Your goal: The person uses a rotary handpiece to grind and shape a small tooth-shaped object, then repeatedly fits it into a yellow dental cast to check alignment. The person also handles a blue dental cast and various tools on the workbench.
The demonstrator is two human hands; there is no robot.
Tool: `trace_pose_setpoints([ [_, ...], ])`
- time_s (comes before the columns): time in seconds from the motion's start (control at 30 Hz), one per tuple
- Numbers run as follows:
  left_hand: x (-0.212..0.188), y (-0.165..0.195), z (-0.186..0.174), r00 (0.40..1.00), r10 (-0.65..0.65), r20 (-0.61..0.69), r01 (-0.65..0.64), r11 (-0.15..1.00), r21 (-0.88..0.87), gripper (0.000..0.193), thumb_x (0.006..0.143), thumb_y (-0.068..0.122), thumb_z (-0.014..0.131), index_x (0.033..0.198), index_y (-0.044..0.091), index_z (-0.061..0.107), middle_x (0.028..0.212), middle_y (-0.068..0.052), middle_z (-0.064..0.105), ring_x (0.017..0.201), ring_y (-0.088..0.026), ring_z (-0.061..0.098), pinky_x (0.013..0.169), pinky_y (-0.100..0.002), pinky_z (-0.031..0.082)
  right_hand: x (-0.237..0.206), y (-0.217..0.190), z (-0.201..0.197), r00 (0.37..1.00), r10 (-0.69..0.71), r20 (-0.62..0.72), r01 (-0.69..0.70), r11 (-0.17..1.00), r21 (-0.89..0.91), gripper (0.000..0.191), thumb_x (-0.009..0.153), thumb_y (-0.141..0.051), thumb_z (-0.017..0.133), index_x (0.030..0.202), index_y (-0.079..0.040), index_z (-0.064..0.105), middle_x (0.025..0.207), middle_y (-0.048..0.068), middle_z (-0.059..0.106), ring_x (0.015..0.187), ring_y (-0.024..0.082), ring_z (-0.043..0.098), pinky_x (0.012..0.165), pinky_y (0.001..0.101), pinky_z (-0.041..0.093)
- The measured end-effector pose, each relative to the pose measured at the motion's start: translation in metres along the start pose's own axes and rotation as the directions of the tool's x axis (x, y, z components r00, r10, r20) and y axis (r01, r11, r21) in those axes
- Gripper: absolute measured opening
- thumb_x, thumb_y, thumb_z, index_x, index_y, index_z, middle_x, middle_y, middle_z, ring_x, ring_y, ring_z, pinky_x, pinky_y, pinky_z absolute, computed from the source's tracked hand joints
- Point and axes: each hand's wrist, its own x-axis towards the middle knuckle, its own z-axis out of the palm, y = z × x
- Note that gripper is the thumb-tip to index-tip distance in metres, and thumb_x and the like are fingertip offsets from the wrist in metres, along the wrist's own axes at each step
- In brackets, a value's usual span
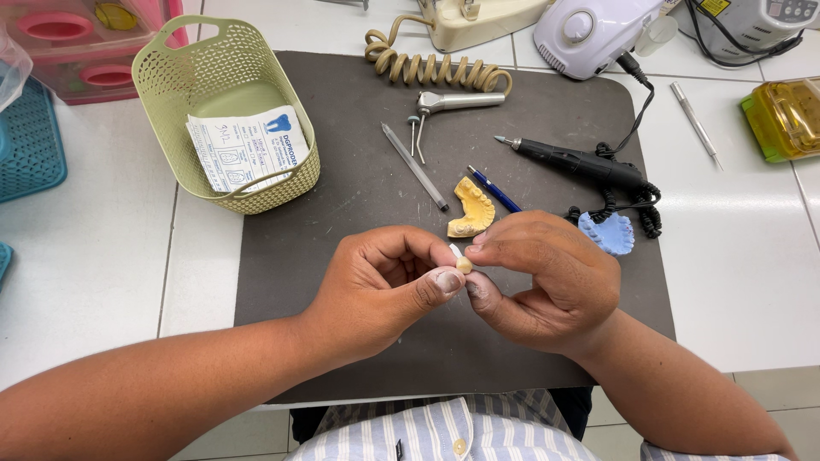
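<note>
Centrally, over a dark grey mat (342, 282) on the white bench (735, 282), a small cream tooth-shaped piece (462, 263) is pinched between the fingertips of the left hand (384, 286) and the right hand (547, 282), both of which are curled closed around it. Just beyond the hands, a yellow dental cast (471, 207) is laid on the mat, with a blue pen (493, 189) just beside it, a blue cast (608, 232) to the right and a black handpiece (581, 162) farther back. A green basket (171, 77) holding a printed paper slip (248, 149) is set at the mat's left corner.
</note>
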Motion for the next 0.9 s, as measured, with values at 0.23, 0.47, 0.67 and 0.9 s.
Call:
trace_pose_setpoints([
  [0.23,0.002,0.001,-0.004,0.999,0.05,0.018,-0.05,0.998,0.032,0.021,0.101,0.016,0.07,0.115,0.002,0.065,0.105,-0.006,0.071,0.096,-0.009,0.067,0.084,-0.025,0.058,0.0,0.0,0.0,1.0,-0.011,-0.022,0.011,1.0,0.0,0.019,0.086,-0.008,0.082,0.099,-0.001,0.07,0.091,0.01,0.073,0.088,0.021,0.075,0.076,0.0307,0.062],
  [0.47,0.024,0.021,-0.02,0.938,0.305,0.167,-0.313,0.529,0.789,0.054,0.089,0.023,0.077,0.137,0.009,0.057,0.131,-0.008,0.066,0.112,-0.022,0.063,0.098,-0.039,0.05,0.001,0.004,-0.01,0.996,-0.018,-0.083,0.016,1.0,-0.019,0.016,0.087,-0.003,0.081,0.098,0.001,0.069,0.092,0.011,0.073,0.088,0.022,0.074,0.076,0.0294,0.06],
  [0.67,0.04,0.014,-0.006,0.926,0.174,0.334,-0.342,0.018,0.94,0.08,0.074,0.029,0.081,0.146,0.013,0.049,0.143,-0.013,0.054,0.128,-0.036,0.047,0.099,-0.05,0.036,-0.003,0.007,-0.023,0.984,-0.06,-0.165,0.075,0.993,0.086,0.017,0.088,-0.002,0.079,0.101,0.002,0.068,0.095,0.011,0.072,0.092,0.021,0.073,0.078,0.0285,0.06],
  [0.9,0.069,0.01,-0.003,0.976,0.02,0.216,-0.21,-0.162,0.964,0.075,0.078,0.023,0.076,0.149,0.019,0.049,0.137,-0.007,0.058,0.129,-0.03,0.049,0.095,-0.05,0.037,-0.006,0.019,-0.027,0.969,-0.142,-0.202,0.189,0.953,0.235,0.016,0.093,-0.003,0.077,0.105,0.002,0.067,0.098,0.013,0.071,0.091,0.02,0.073,0.081,0.0294,0.061],
])
